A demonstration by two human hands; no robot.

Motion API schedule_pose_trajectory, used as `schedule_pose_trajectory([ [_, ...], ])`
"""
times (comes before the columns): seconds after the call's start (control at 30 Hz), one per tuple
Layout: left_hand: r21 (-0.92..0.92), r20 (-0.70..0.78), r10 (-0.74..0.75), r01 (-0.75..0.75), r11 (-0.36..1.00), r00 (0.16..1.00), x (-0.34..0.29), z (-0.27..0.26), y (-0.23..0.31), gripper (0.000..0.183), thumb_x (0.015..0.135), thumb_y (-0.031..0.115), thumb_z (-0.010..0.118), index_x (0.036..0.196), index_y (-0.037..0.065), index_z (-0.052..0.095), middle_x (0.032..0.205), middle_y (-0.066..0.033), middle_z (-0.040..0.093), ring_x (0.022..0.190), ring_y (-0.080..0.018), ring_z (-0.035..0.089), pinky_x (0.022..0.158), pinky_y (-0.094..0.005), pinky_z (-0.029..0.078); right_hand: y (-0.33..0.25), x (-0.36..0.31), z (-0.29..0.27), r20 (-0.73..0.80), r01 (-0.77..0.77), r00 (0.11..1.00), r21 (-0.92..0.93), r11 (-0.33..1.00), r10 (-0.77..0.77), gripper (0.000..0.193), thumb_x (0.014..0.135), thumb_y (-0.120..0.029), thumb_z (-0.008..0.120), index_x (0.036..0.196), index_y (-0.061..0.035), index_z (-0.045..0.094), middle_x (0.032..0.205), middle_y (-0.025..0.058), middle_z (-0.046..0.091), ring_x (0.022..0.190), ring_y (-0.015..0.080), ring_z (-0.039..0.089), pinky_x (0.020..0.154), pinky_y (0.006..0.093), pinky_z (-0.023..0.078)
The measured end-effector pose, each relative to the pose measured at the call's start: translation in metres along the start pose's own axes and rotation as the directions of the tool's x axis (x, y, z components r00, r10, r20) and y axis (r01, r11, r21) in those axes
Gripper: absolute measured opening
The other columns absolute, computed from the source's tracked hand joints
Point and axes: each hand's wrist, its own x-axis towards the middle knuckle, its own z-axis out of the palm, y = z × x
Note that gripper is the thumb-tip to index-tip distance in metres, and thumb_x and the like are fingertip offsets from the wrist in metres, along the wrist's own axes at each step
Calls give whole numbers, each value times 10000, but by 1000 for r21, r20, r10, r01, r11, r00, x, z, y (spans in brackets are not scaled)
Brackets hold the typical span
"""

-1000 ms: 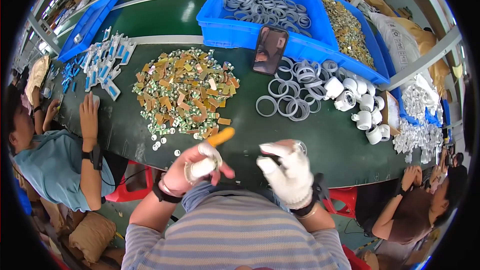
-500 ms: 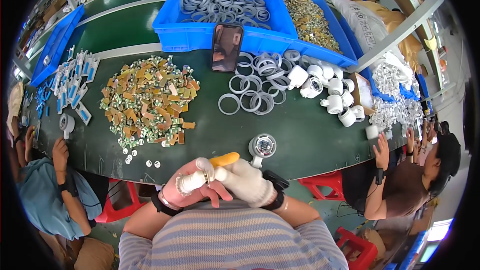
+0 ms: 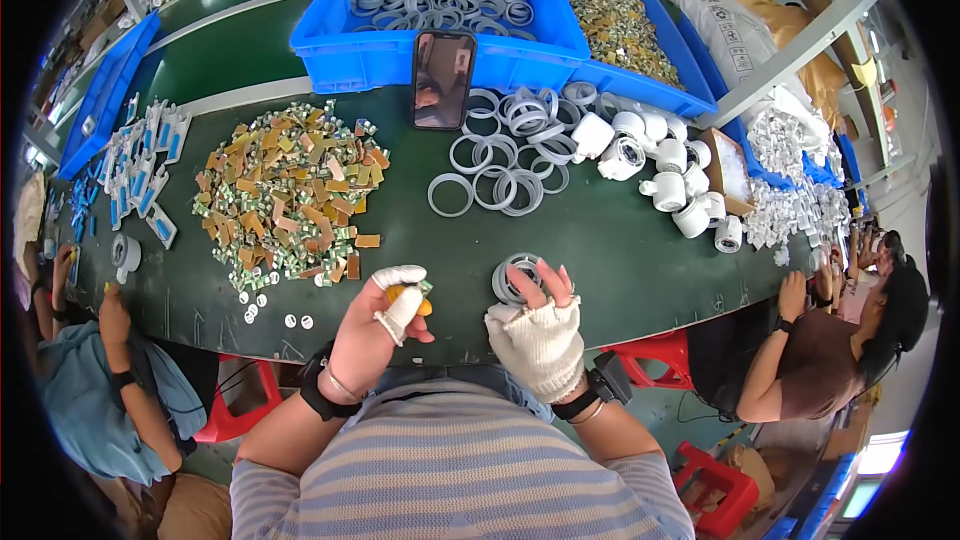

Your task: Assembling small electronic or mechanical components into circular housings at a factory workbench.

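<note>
My left hand (image 3: 375,325), with white finger cots and a yellow one, pinches a small green circuit board (image 3: 427,288) between thumb and fingertips over the table's front edge. To its right, my right hand (image 3: 540,340), in a white glove with bare fingertips, grips a round white-and-grey housing (image 3: 503,287) that lies on the table. Its fingers cover much of the housing's top. A heap of small circuit boards with tan pieces (image 3: 290,190) lies beyond my left hand. Loose grey rings (image 3: 451,195) lie beyond my right hand.
White housings (image 3: 664,191) stand at the right, beside clear plastic parts (image 3: 785,195). A phone (image 3: 443,80) leans on a blue bin (image 3: 340,70) of grey rings. White-and-blue parts (image 3: 145,165) lie at the left. A co-worker sits on each side (image 3: 125,380) (image 3: 810,360).
My hands, together before, have moved apart. The left has gone left with the circuit board, now visible at its fingertips; the right has reached forward onto the round housing.
</note>
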Motion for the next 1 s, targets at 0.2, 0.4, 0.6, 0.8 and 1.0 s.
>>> schedule_pose_trajectory([
  [0.2, 53, 114, 37, -44, 998, 993, -2, 7, -5, 367, 1041, 27, 613, 1402, 71, 562, 1119, -47, 644, 930, -123, 655, 831, -344, 627, 3, 14, -12, -79, 51, 996, 64, 997, -45, 242, 763, -154, 845, 983, -216, 766, 1302, -4, 653, 1333, 340, 516, 1132, 620, 392],
  [0.4, 431, 231, 287, -362, 826, 930, 0, 13, 6, 295, 1005, 5, 653, 1291, 75, 673, 1154, -72, 658, 986, -192, 671, 832, -331, 595, 6, 34, -25, 37, 56, 996, 395, 917, -76, 147, 878, -251, 774, 998, -166, 773, 1275, 23, 689, 1323, 343, 537, 1143, 570, 364],
  [0.6, 735, 436, 404, -577, 356, 804, -1, 26, 20, 300, 905, 23, 739, 1193, 102, 764, 1063, -126, 689, 937, -313, 684, 819, -379, 562, 13, 44, -23, 214, 83, 949, 537, 839, -231, 149, 891, -226, 777, 994, -119, 767, 1329, 124, 689, 1312, 409, 565, 1068, 536, 441],
  [0.8, 710, 576, 398, -678, 187, 714, 5, 28, 25, 432, 716, -73, 704, 1127, 48, 763, 1024, -126, 668, 919, -346, 661, 800, -419, 570, 27, 42, -13, 250, 75, 931, 578, 812, -265, 408, 912, -381, 738, 1213, -105, 747, 1326, 121, 692, 1320, 392, 561, 1104, 504, 430],
  [1.0, 699, 588, 466, -705, 119, 662, 11, 31, 19, 351, 740, -34, 734, 1081, 44, 766, 1031, -128, 671, 922, -343, 665, 797, -422, 568, 39, 44, 1, 424, -159, 878, 696, 700, -222, 594, 954, -496, 679, 1356, -60, 662, 1396, 156, 648, 1377, 389, 520, 1153, 502, 381],
])
